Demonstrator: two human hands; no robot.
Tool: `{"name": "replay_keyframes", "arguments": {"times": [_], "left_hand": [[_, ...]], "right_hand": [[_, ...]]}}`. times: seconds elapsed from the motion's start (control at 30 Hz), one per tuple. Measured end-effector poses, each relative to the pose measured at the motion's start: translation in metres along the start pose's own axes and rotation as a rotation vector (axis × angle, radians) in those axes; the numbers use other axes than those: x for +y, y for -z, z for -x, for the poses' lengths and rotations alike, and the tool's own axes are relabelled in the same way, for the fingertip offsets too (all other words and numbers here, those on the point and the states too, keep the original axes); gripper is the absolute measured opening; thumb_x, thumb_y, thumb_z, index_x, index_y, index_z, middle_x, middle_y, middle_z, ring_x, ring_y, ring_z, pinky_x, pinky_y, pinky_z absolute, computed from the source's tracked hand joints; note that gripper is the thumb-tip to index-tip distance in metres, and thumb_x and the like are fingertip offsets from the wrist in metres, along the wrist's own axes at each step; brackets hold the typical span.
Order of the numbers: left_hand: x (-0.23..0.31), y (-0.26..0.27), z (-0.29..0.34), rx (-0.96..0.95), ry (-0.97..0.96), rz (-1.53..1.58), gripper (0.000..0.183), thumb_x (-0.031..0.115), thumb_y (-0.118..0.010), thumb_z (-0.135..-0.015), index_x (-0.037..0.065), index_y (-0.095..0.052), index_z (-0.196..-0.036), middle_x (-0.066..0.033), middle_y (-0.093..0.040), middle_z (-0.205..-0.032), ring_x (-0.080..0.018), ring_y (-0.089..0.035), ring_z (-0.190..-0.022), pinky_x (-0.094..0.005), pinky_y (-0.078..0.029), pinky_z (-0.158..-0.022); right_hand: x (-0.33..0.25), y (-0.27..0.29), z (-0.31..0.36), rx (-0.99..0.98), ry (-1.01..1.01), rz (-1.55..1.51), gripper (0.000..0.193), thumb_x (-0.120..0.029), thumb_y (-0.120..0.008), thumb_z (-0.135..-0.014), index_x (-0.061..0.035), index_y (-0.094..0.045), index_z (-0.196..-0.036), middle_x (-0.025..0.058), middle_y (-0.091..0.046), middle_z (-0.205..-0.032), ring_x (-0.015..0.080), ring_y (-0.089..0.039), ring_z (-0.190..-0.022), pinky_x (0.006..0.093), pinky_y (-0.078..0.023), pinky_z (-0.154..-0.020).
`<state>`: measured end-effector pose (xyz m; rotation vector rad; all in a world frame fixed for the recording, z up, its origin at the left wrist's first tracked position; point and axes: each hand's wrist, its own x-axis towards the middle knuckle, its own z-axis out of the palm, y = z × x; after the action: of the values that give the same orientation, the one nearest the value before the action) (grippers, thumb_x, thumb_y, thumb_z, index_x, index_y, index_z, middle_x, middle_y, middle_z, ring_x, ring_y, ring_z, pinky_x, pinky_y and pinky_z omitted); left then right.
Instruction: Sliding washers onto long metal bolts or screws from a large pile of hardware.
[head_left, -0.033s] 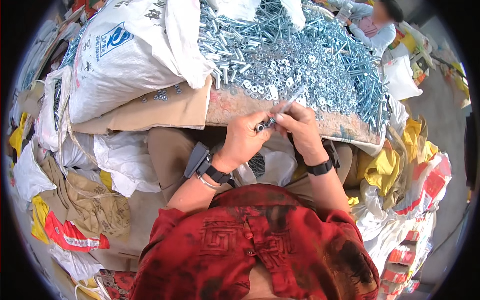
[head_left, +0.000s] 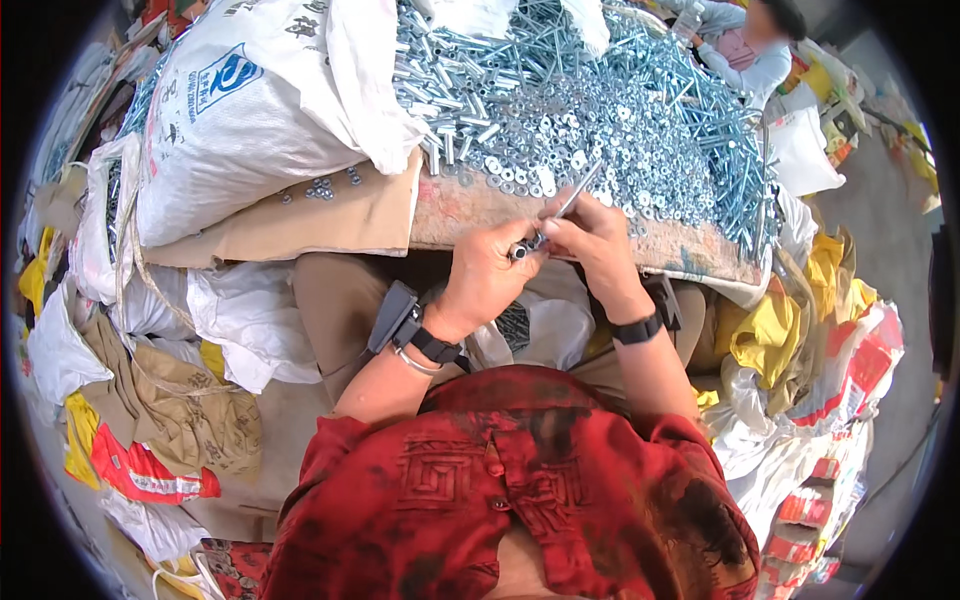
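Both my hands meet over the near edge of the work surface. My left hand (head_left: 482, 272) is closed round a short metal sleeve (head_left: 517, 252), whose round open end shows beside the thumb. In the fingers of my right hand (head_left: 598, 243) a thin metal rod (head_left: 583, 184) is pinched, slanting up and right toward the washers. The rod's lower end runs in between both hands, where fingers hide whether it enters the sleeve. Just beyond lie loose metal washers (head_left: 640, 180) in a wide spread.
Metal sleeves (head_left: 455, 140) and long metal rods (head_left: 735, 150) are heaped behind the washers. A full white woven sack (head_left: 270, 150) leans at the left on cardboard (head_left: 330, 220). Another person (head_left: 740, 60) sits at the far right. Yellow sacking (head_left: 765, 335) lies on the right.
The rod in my right hand has tilted and its tip sits slightly higher and further left. My right hand has shifted a little left; my left hand stays nearly in place.
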<state>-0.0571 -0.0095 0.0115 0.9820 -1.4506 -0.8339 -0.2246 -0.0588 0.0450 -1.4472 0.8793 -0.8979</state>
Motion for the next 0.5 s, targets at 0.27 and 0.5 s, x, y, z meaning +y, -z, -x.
{"name": "replay_keyframes", "arguments": {"times": [0.27,0.5], "left_hand": [[0.006,0.023,-0.011,0.134,0.130,0.030,0.014,0.006,-0.075,-0.081,-0.002,-0.065,-0.086,0.0003,-0.061,-0.076,-0.0081,-0.053,-0.072,-0.0285,-0.046,-0.063],[-0.001,0.006,-0.009,0.045,0.024,0.056,0.014,0.009,-0.077,-0.084,0.001,-0.065,-0.086,0.0047,-0.055,-0.070,-0.0033,-0.045,-0.068,-0.0223,-0.038,-0.058]], "right_hand": [[-0.002,-0.029,0.006,-0.090,0.338,0.061,0.045,-0.034,-0.055,-0.098,0.0048,-0.065,-0.119,0.0141,-0.064,-0.125,0.0225,-0.056,-0.119,0.0406,-0.040,-0.106],[0.001,-0.022,0.005,0.168,0.318,-0.256,0.050,-0.039,-0.048,-0.103,0.0051,-0.063,-0.121,0.0191,-0.065,-0.122,0.0233,-0.060,-0.116,0.0370,-0.044,-0.103]]}}
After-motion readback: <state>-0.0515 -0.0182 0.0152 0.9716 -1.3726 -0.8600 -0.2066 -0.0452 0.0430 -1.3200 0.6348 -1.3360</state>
